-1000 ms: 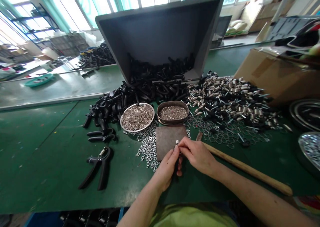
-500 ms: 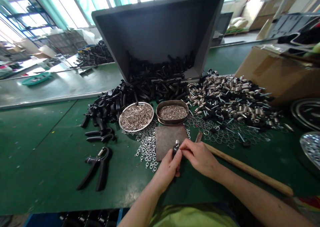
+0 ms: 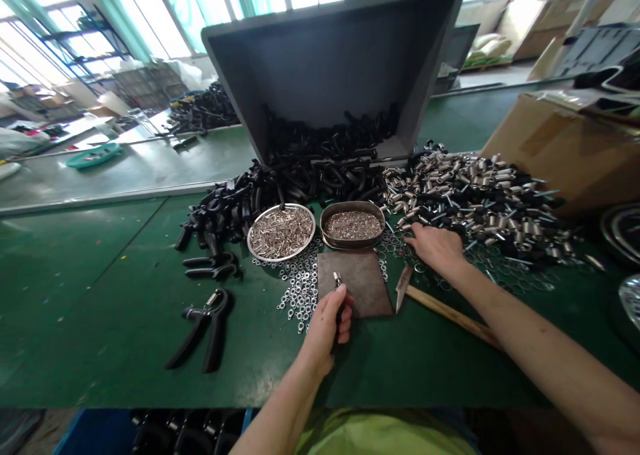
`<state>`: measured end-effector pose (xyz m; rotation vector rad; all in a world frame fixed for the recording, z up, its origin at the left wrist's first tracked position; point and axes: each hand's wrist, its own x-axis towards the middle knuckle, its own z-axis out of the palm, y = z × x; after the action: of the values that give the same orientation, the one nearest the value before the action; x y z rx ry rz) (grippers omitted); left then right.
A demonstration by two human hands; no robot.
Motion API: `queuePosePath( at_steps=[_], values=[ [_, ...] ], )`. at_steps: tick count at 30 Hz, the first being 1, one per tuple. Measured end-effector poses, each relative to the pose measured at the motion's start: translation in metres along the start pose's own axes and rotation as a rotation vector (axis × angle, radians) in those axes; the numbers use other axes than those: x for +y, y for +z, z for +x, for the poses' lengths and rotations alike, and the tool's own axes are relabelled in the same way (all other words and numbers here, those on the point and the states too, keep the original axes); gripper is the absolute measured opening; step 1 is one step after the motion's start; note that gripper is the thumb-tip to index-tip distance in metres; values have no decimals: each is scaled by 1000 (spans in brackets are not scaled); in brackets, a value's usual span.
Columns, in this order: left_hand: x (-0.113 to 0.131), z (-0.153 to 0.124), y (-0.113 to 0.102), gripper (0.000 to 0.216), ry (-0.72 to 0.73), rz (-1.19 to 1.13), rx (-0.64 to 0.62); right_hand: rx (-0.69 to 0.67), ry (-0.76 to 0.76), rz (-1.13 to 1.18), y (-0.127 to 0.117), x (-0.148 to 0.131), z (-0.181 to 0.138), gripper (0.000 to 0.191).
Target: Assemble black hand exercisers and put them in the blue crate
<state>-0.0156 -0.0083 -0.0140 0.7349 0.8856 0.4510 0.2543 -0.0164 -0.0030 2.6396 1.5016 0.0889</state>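
Note:
My left hand (image 3: pixel 327 318) is closed around a black knob with a small metal spring (image 3: pixel 337 279) standing up from its top. Much of the knob is hidden by the fingers. It is held over the near part of a flat metal plate (image 3: pixel 355 301). Away to the right, my right hand (image 3: pixel 436 247) reaches palm down over thin wire rings (image 3: pixel 395 245), at the edge of a heap of springs and black knobs (image 3: pixel 470 188). Its thumb and forefinger point left with a gap between them, and nothing shows in them.
A hammer (image 3: pixel 445 311) lies right of the plate. Behind stand a round dish of pins (image 3: pixel 281 233) and an oval tin of small parts (image 3: pixel 353 225). Small metal eyelets (image 3: pixel 300 295) lie left of the plate. Black clamps (image 3: pixel 207 328) and a large grey bin (image 3: pixel 330 68) are farther off.
My right hand has left the knob and moved right and away to the wire rings. My left hand keeps the knob and has shifted slightly left. The view has turned a little.

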Motion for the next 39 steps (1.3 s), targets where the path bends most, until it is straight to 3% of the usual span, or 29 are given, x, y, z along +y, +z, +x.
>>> queuePosePath(
  at_steps=[3,6,9,12,14,20,23,26,28,31,32,35,36,39],
  values=[
    [4,2,-1,56,-25,-172,-13,-24,39,-10,2,4,3,30],
    [10,6,-1,56,-80,-333,21,109,62,84,-6,4,-10,30],
    [14,9,-2,36,-95,-486,35,293,-117,385,-20,-4,-37,25],
    [15,9,0,25,-73,-585,-15,283,-344,820,-36,-25,-72,18],
    [13,9,3,23,-48,-602,-35,262,-450,994,-42,-43,-93,16],
    [4,1,14,15,-6,-604,3,385,-699,891,-33,-86,-119,19],
    [1,-3,15,13,67,-579,63,371,-594,805,-27,-96,-119,20],
    [0,-6,14,18,195,-490,110,95,-400,788,-29,-97,-115,36],
    [0,-6,12,21,232,-463,146,49,-407,839,-32,-97,-113,34],
    [0,-7,10,20,295,-398,162,185,-535,930,-31,-99,-114,25],
    [0,-8,9,20,333,-338,159,150,-539,965,-30,-100,-114,26],
    [0,-9,7,18,419,-164,152,-123,-425,1065,-29,-100,-115,32],
    [1,-9,6,18,426,-152,160,-147,-412,1073,-30,-100,-115,30],
    [4,-8,2,17,421,-177,187,24,-497,1083,-32,-102,-116,22]
  ],
)
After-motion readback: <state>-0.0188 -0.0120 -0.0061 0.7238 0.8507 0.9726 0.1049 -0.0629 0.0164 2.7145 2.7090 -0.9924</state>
